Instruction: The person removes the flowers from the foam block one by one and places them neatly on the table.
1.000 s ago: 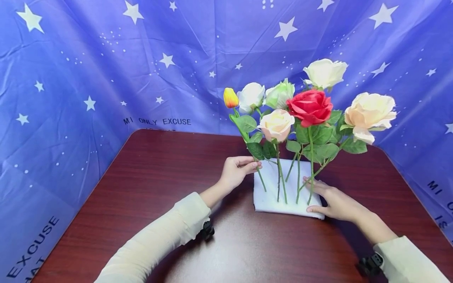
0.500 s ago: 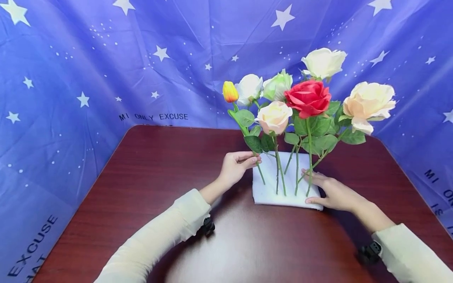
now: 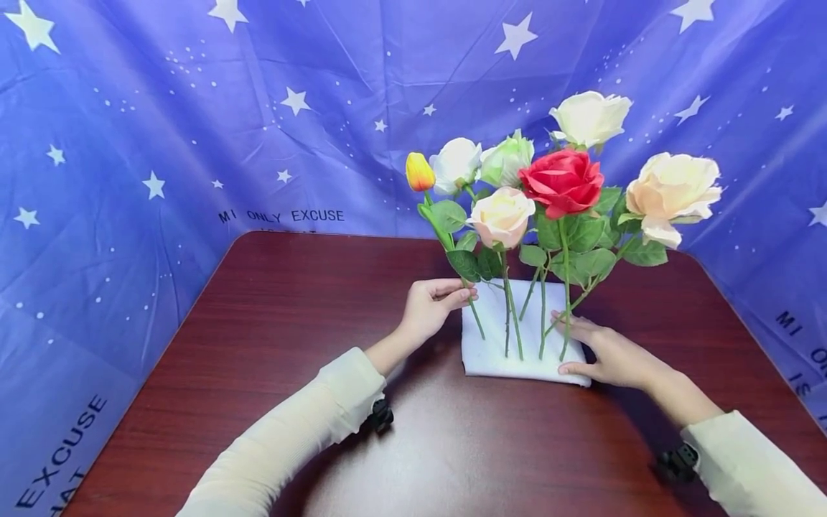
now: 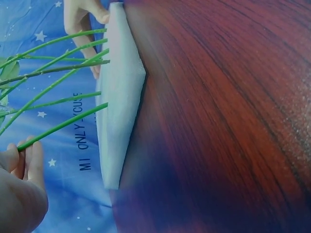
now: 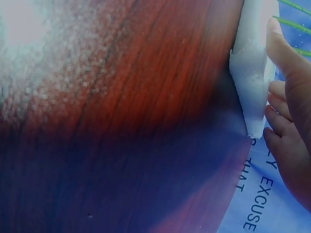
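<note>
A white foam block (image 3: pixel 491 362) lies on the table with several artificial flowers standing in it. My left hand (image 3: pixel 428 309) pinches the green stem (image 4: pixel 63 127) of the yellow-orange tulip (image 3: pixel 421 171), whose lower end enters the foam at its left side. On the foam's right part rests my right hand (image 3: pixel 614 359), thumb and fingers spread and fairly straight, close to the stem of the red rose (image 3: pixel 562 183). A pale pink rose (image 3: pixel 502 217) stands in front, with a white flower (image 3: pixel 456 165) and a greenish-white one (image 3: pixel 507 159) behind it.
A tall white rose (image 3: pixel 591 118) rises at the back, and a peach rose (image 3: pixel 672 190) leans out to the right over the right hand. The dark red-brown table (image 3: pixel 291 301) is bordered by a blue star-patterned cloth (image 3: pixel 349 64).
The head view has tilted down slightly, so the scene sits a little higher in the picture. Both hands keep their places at the stem and the foam.
</note>
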The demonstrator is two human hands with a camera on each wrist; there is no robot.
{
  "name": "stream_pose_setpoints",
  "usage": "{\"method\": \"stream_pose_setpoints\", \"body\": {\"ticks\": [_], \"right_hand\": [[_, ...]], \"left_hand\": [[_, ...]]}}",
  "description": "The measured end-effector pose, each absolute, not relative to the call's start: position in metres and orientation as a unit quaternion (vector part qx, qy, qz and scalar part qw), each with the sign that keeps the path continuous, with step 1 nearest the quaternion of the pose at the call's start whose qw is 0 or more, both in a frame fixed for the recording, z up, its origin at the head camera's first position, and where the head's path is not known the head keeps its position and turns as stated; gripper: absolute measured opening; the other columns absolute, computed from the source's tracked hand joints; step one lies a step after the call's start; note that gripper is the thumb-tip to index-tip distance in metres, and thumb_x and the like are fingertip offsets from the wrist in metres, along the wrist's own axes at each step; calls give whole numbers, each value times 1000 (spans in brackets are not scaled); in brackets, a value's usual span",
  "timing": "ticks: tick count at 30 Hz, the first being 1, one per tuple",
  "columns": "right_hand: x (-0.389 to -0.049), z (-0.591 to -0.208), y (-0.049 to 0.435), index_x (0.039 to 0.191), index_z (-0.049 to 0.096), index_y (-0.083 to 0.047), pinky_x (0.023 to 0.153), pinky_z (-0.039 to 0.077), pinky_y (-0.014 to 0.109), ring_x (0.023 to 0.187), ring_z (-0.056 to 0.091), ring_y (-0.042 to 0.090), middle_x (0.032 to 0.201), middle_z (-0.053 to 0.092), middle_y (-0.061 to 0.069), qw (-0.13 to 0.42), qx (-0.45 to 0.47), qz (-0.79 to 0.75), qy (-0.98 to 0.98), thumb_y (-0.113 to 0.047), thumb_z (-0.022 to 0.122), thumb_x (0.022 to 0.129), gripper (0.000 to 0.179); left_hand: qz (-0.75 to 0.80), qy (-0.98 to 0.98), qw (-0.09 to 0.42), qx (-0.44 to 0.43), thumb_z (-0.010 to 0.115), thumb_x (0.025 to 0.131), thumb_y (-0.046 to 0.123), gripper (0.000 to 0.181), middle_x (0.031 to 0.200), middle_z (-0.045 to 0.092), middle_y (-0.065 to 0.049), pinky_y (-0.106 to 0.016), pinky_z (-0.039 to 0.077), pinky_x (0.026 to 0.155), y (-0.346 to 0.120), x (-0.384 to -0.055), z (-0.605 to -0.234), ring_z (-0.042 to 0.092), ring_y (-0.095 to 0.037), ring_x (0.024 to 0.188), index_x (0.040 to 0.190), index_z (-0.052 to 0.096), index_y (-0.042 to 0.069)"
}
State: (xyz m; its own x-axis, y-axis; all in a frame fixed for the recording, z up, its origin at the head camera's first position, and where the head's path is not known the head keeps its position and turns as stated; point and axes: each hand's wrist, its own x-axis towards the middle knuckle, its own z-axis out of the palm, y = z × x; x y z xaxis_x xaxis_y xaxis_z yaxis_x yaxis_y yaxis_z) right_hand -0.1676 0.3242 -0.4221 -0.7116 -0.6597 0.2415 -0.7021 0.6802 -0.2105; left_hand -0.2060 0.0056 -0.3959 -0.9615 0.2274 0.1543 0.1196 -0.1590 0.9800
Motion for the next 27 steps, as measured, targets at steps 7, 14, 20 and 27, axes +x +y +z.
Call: {"method": "stream_pose_setpoints", "body": {"ticks": [7,14,20,27], "right_hand": [[-167,-422,324,128,57,6,105,3,-9,116,56,49,133,56,28,75,371,141,-915,-37,83,70,77],[-166,-423,324,128,57,6,107,5,-8,118,56,46,133,57,27,79,372,142,-914,-37,83,71,76],[-165,-425,324,127,58,5,107,6,-8,118,56,45,132,58,27,87,371,142,-913,-35,84,70,74],[-165,-425,324,127,58,4,107,6,-8,124,54,38,133,58,25,87,370,141,-914,-36,83,71,74]], "left_hand": [[759,637,31,132,62,88,-7,22,104,65,-36,-32,61,85,3,-206,-394,73,-18,87,107,64,-18],[753,644,21,136,62,88,-6,22,103,66,-35,-32,62,83,1,-206,-394,74,-22,89,107,65,-17],[756,639,10,145,61,88,-8,22,102,65,-37,-32,62,83,0,-206,-396,72,-34,93,107,64,-19],[766,628,2,140,62,88,-8,21,94,74,-23,-35,62,85,-2,-208,-395,74,-27,89,105,65,-18]]}}
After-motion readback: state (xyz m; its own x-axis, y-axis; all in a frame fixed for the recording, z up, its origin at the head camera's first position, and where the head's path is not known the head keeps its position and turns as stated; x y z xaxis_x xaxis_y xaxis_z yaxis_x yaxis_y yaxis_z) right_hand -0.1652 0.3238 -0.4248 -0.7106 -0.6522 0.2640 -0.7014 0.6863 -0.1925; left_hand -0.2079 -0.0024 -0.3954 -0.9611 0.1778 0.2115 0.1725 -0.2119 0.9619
